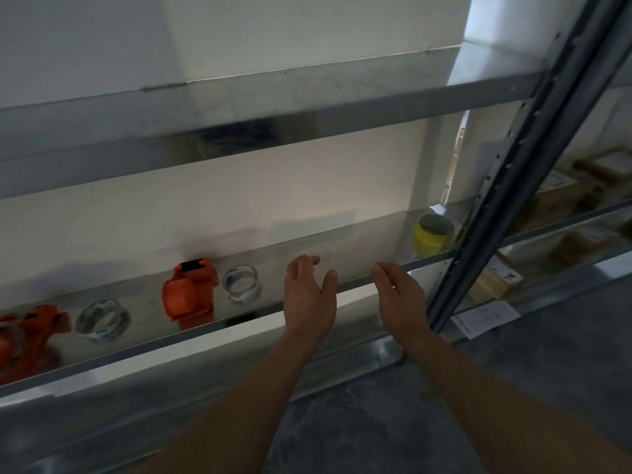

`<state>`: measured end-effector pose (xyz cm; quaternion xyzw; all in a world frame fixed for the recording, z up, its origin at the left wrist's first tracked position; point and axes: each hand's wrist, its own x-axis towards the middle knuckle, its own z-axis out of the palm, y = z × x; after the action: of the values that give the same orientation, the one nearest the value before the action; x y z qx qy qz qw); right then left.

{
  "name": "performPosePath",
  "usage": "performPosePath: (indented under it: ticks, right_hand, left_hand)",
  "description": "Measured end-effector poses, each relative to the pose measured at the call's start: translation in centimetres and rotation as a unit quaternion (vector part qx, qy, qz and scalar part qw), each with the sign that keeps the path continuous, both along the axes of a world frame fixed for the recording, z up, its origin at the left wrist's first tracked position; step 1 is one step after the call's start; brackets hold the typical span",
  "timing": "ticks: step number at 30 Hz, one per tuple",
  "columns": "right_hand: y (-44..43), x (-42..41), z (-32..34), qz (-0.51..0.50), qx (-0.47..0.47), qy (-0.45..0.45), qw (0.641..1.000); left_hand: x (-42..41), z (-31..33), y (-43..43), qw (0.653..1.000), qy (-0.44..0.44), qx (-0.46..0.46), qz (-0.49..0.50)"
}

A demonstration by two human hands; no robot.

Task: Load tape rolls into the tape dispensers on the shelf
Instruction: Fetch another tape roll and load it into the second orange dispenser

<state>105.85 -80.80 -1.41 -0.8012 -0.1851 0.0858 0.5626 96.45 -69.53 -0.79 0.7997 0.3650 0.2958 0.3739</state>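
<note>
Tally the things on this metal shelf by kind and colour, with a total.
Orange plastic tape dispensers: 2
Clear tape rolls: 2
Yellow tape roll: 1
Total: 5

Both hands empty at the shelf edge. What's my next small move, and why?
Probably reach the left hand left to grip the nearest clear tape roll: it lies beside the upright orange dispenser, and both that hand and the right hand are open, holding nothing.
</note>
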Motion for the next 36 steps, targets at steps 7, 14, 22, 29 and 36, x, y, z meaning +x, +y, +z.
performPosePath:
  ticks: [7,14,22,29,36]
  right_hand:
    - [-2.9,2.9,-0.1,-0.013,-0.002,0.005,1.000]
    - [-3.1,5.5,0.4,-0.023,-0.008,-0.005,1.000]
    - [-2.6,9.2,-0.2,-0.052,-0.020,-0.022,0.998]
    - [-2.0,11.9,-0.8,-0.053,-0.045,-0.012,0.998]
    - [-1.1,17.0,-1.8,-0.015,-0.124,-0.037,0.992]
  left_hand:
    - [3.4,0.1,-2.8,1.000,-0.006,-0.006,-0.014]
    - [7.1,-0.2,-2.3,0.999,-0.020,-0.008,-0.042]
    - [10.8,-1.0,-1.0,0.997,-0.020,-0.004,-0.077]
    - [13.3,-1.1,-0.3,0.998,0.000,-0.003,-0.071]
    - [16.1,-1.3,0.0,0.999,0.026,-0.016,-0.028]
